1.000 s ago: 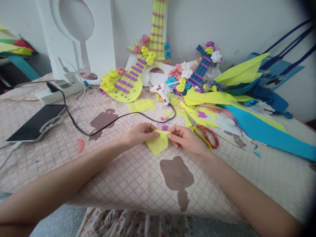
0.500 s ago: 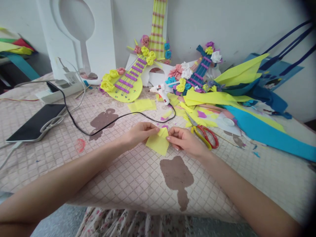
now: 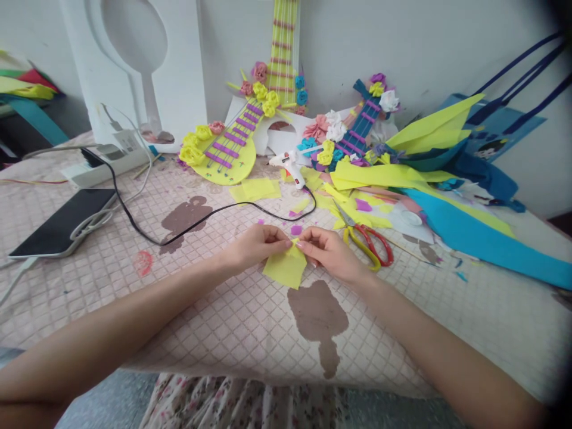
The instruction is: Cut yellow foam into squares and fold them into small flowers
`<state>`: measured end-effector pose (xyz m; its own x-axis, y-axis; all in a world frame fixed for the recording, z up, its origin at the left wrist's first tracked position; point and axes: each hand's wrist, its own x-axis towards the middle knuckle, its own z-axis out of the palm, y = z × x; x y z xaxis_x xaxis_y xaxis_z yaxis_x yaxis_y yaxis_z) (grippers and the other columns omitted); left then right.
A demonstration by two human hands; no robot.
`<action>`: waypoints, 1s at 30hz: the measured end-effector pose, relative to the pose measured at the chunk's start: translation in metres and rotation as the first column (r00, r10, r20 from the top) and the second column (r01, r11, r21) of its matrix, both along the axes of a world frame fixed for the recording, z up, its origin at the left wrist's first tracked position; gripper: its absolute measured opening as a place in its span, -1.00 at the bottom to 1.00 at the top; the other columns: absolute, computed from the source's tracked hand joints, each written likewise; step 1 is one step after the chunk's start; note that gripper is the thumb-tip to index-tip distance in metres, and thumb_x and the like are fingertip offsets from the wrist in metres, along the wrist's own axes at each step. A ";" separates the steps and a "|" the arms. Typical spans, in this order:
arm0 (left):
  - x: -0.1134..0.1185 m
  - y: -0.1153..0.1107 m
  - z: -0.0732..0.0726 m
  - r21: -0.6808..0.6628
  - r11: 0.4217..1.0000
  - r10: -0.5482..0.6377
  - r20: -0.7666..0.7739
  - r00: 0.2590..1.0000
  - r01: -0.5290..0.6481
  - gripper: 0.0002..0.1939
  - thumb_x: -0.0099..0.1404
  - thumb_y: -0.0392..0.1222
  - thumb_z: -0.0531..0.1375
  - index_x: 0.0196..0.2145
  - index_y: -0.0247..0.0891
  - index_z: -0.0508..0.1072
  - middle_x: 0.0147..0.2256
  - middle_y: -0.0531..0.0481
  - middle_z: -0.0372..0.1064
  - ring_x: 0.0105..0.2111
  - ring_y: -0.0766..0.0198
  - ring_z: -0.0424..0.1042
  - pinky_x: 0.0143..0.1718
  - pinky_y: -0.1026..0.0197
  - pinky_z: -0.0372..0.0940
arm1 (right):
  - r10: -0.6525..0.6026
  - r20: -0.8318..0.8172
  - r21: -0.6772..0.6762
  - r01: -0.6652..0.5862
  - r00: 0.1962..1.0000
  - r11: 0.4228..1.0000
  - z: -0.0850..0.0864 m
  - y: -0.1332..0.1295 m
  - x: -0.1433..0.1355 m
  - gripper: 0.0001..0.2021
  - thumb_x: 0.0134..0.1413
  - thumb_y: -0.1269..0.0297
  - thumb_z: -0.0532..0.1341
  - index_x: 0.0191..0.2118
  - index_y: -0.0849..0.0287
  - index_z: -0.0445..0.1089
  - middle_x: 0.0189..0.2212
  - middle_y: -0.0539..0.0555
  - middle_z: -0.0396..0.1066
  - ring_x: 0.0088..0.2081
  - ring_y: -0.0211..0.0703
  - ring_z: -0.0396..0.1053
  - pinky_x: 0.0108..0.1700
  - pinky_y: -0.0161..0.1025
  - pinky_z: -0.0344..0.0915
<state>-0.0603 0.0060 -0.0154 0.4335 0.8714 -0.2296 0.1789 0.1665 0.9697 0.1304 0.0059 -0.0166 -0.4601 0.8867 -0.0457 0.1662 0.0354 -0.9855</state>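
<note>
A small piece of yellow paper (image 3: pixel 286 269) hangs between both hands above the quilted tablecloth. My left hand (image 3: pixel 261 245) pinches its top edge from the left, thumb against fingers. From the right, my right hand (image 3: pixel 325 249) pinches the same top edge, its fingertips almost touching those of the left. The paper's top corner is partly hidden by the fingers. Just beyond the hands lie small purple scraps (image 3: pixel 296 230). Scissors (image 3: pixel 367 241) with red and yellow handles rest to the right of my right hand.
A white glue gun (image 3: pixel 290 168) with a black cord (image 3: pixel 214 210) lies behind the hands. Flower-decorated paper guitars (image 3: pixel 227 158) lean at the back. Yellow and blue paper (image 3: pixel 473 229) spreads at right; a phone (image 3: pixel 65 223) and power strip (image 3: pixel 107 167) are at left.
Both hands have come closer together at the paper's top edge, and the top corner that stood up between them is now mostly covered by the fingers. The paper sits slightly lower.
</note>
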 end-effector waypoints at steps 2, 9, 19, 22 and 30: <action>0.000 0.000 0.000 -0.013 1.000 -0.001 0.000 1.000 0.001 -0.70 0.10 -0.01 0.24 -0.39 -0.34 0.40 -0.52 0.04 0.34 -0.60 0.45 0.25 -0.64 0.40 0.08 | -0.011 -0.004 0.015 0.011 1.000 1.000 -0.002 0.000 0.000 -0.74 0.02 0.07 0.24 -0.41 0.17 0.27 -0.58 -0.11 0.17 -0.61 -0.41 0.07 -0.60 -0.38 0.02; 0.001 0.000 -0.001 -0.018 1.000 0.007 -0.005 1.000 -0.007 -0.74 0.11 -0.05 0.23 -0.39 -0.34 0.40 -0.50 0.02 0.37 -0.58 0.43 0.28 -0.62 0.39 0.09 | -0.023 -0.016 0.007 0.023 1.000 1.000 -0.004 0.000 -0.001 -0.72 0.03 0.02 0.21 -0.37 0.16 0.31 -0.61 -0.11 0.16 -0.62 -0.40 0.06 -0.60 -0.37 0.01; 0.001 0.001 -0.001 -0.057 0.990 0.133 0.034 0.991 -0.131 -0.73 0.12 -0.02 0.23 -0.42 -0.32 0.37 -0.57 0.08 0.29 -0.63 0.45 0.23 -0.64 0.39 0.07 | 0.020 0.018 -0.103 -0.018 1.000 0.995 0.001 -0.004 0.002 -0.68 0.03 -0.03 0.19 -0.36 0.18 0.29 -0.62 -0.12 0.17 -0.66 -0.42 0.07 -0.65 -0.39 -0.09; -0.003 0.003 0.003 -0.062 0.991 0.118 0.038 0.992 -0.115 -0.76 0.12 -0.07 0.22 -0.38 -0.33 0.38 -0.54 0.05 0.33 -0.60 0.43 0.27 -0.61 0.37 0.14 | 0.002 0.039 -0.062 0.001 0.999 0.998 0.001 -0.002 0.003 -0.72 -0.03 0.06 0.26 -0.39 0.19 0.28 -0.56 -0.11 0.19 -0.63 -0.43 0.07 -0.63 -0.38 -0.04; -0.012 0.010 0.005 -0.025 0.992 0.122 -0.009 0.992 -0.123 -0.85 0.08 -0.23 0.25 -0.41 -0.34 0.38 -0.55 0.06 0.34 -0.62 0.45 0.27 -0.58 0.36 0.20 | -0.057 0.134 0.083 0.046 0.989 0.995 -0.003 0.001 0.008 -0.80 0.12 0.13 0.12 -0.20 0.12 0.24 -0.45 -0.05 0.28 -0.62 -0.38 0.12 -0.61 -0.36 0.07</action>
